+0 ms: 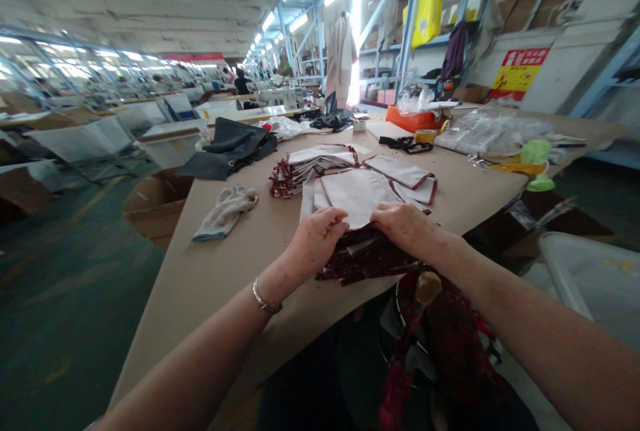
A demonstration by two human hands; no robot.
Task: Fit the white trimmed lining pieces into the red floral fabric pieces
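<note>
A white fabric piece lies on a stack of similar pieces with dark red edging. My left hand pinches its near left edge, thumb and fingers together. At the near right edge, my right hand grips the same piece with curled fingers. Just beyond stands another pile of folded white pieces, their dark red trim bunched at the left. More red-bordered white pieces fan out to the right. A bracelet circles my left wrist.
A grey-white work glove and dark grey fabric lie on the left of the brown table. Farther right are an orange tray, tape rolls, plastic bags and a green plastic item. A cardboard box stands beside the table.
</note>
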